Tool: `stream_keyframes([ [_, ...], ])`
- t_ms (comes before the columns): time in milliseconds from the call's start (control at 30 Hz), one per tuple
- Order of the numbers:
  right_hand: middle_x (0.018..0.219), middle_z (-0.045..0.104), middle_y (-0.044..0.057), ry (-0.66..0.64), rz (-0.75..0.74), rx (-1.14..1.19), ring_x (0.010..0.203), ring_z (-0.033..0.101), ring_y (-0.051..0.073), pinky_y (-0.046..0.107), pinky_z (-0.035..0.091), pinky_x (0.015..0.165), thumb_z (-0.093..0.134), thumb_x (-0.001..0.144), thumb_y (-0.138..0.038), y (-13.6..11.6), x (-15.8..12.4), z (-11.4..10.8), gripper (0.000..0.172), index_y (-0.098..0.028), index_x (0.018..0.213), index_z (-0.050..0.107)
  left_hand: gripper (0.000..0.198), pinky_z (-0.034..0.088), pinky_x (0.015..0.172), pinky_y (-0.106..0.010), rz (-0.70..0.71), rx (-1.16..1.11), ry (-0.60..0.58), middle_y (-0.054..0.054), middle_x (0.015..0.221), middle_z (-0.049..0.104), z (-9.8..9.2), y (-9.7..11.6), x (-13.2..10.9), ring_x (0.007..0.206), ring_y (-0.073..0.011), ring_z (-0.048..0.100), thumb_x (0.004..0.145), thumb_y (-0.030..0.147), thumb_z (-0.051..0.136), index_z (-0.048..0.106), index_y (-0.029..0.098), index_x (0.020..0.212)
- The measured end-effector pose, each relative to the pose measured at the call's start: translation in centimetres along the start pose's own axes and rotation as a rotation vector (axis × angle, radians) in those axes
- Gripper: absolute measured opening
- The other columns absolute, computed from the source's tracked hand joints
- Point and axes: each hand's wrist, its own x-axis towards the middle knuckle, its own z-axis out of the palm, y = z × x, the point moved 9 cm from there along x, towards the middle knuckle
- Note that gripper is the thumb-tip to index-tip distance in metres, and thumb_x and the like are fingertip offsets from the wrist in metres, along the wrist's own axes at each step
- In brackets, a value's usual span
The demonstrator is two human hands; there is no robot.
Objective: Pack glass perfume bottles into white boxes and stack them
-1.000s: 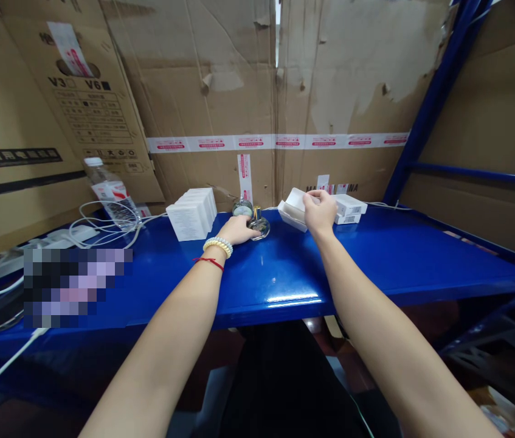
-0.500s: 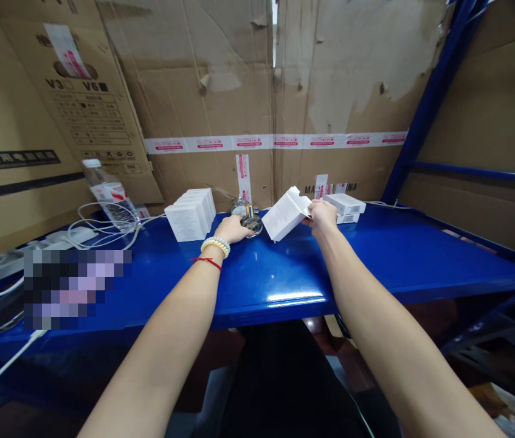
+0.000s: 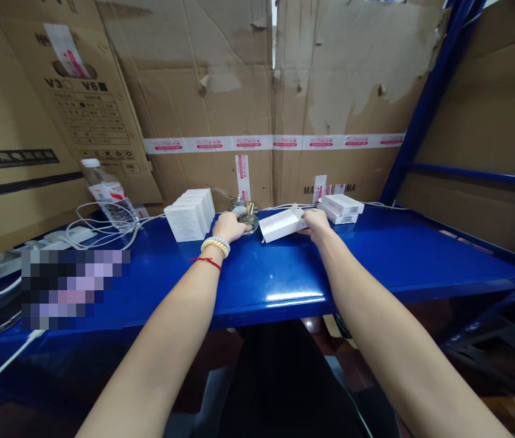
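My left hand (image 3: 230,227), with a yellow-and-grey coil band and a red string at the wrist, is closed on a round glass perfume bottle (image 3: 250,222). The bottle's gold neck points up. Behind it another glass bottle (image 3: 239,205) is partly hidden. My right hand (image 3: 316,222) grips the end of a white carton (image 3: 283,225), whose flap stands up beside the fingers. The carton lies tilted, low over the blue shelf (image 3: 257,274), a little right of the perfume bottle; whether it touches the shelf I cannot tell.
Left of my left hand stands a row of white boxes (image 3: 190,216). Two flat white boxes (image 3: 341,208) are stacked behind my right hand. Further left are a water bottle (image 3: 109,198), looped white cables (image 3: 102,228) and a power strip (image 3: 6,261). Cardboard (image 3: 202,79) lines the back.
My right hand has lowered the carton and tipped it flatter, with its flap end coming down. The perfume bottle has shifted slightly left and its gold neck shows more clearly.
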Motion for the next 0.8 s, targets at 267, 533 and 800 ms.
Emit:
stream_keyframes([
  [267, 0.108, 0.071, 0.013, 0.019, -0.222, -0.524, 0.11, 0.063, 0.029, 0.037, 0.047, 0.094, 0.056, 0.067, -0.009, -2.1, -1.5, 0.2, 0.033, -0.017, 0.094, 0.073, 0.034, 0.047, 0.082, -0.035, -0.101, -0.066, 0.231, -0.014, 0.099, 0.064, -2.8, -0.1, -0.9, 0.093, -0.0265, 0.061, 0.069, 0.046, 0.068, 0.071, 0.014, 0.08],
  [533, 0.097, 0.072, 0.008, -0.109, -0.618, -0.088, 0.093, 0.067, 0.02, 0.034, 0.049, 0.09, 0.063, 0.077, -0.041, -6.6, -5.4, 2.3, 0.039, -0.016, 0.106, 0.066, 0.026, 0.047, 0.085, -0.033, 0.178, -0.344, 0.334, -0.007, 0.089, 0.059, -3.0, 3.6, -1.3, 0.087, -0.0199, 0.058, 0.065, 0.035, 0.076, 0.057, 0.016, 0.065],
  [800, 0.092, 0.069, 0.005, -0.246, -0.675, -0.061, 0.079, 0.063, 0.018, 0.034, 0.05, 0.078, 0.07, 0.067, -0.054, -6.5, -6.5, 4.5, 0.052, -0.017, 0.103, 0.061, 0.02, 0.049, 0.081, -0.032, 0.419, -0.39, 0.422, -0.005, 0.091, 0.057, -1.8, 8.3, -4.2, 0.084, -0.0178, 0.058, 0.066, 0.019, 0.071, 0.052, 0.018, 0.073],
])
